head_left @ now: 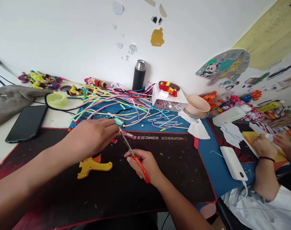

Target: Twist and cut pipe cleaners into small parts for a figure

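Note:
My left hand (92, 135) hovers over the black desk mat (126, 188), its fingers pinched on a small piece I cannot name right at the scissor tips. My right hand (144, 163) grips red-handled scissors (133, 153), whose blades point up and left toward my left fingertips. A small red scrap (114, 141) lies just below my left hand. A yellow glue gun (94, 166) lies on the mat under my left forearm. A heap of coloured pipe cleaners (121, 103) is spread behind both hands.
A black phone (27, 123) and grey cloth (12, 100) lie left. A black flask (139, 75), white box (168, 99), pink bowl (197, 105) and tissue (197, 129) stand behind. A white power bank (233, 163) lies right, where another person's hands (275, 145) handle paper.

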`<act>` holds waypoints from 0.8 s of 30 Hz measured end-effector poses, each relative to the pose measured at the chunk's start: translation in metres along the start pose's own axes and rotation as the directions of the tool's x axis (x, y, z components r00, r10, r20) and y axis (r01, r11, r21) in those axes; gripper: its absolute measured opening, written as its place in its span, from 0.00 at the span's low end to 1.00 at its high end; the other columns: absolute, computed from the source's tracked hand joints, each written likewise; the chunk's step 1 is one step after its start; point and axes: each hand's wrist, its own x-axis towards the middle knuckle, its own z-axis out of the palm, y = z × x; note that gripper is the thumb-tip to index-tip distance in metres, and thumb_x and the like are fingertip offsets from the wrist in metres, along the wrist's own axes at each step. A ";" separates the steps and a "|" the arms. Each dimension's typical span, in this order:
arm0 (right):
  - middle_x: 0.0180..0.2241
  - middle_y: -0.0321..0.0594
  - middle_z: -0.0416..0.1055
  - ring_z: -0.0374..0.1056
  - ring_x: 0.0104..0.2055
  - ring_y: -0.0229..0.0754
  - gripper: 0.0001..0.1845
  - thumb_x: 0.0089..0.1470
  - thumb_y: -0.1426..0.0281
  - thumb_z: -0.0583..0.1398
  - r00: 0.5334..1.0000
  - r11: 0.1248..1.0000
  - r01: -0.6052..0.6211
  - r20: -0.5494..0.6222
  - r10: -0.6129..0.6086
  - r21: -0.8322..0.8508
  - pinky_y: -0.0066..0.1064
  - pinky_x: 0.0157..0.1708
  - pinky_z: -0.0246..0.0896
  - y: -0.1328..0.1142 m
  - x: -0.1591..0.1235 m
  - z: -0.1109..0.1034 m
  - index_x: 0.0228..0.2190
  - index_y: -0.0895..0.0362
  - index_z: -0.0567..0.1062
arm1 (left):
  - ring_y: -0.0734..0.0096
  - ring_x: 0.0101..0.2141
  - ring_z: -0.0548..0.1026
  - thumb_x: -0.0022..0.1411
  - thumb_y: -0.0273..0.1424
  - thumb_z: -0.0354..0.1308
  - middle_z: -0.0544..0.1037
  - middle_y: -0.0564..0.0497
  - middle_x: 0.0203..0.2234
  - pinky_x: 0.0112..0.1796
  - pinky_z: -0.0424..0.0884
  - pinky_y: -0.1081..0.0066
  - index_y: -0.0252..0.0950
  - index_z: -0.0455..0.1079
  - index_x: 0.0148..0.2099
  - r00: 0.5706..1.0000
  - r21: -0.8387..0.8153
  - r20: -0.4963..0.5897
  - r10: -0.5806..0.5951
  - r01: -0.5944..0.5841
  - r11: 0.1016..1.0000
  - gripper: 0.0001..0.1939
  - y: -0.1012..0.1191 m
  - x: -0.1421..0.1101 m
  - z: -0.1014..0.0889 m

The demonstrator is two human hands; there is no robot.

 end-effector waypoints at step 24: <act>0.16 0.21 0.58 0.52 0.12 0.29 0.21 0.60 0.56 0.68 0.997 0.999 0.008 0.075 -0.011 0.044 0.22 0.13 0.47 0.002 -0.005 -0.009 0.45 0.60 0.81 | 0.74 0.25 0.61 0.68 0.53 0.66 0.65 0.57 0.24 0.27 0.58 0.75 0.38 0.74 0.37 0.848 -0.816 0.440 -0.295 0.515 0.264 0.22 -0.031 0.003 0.052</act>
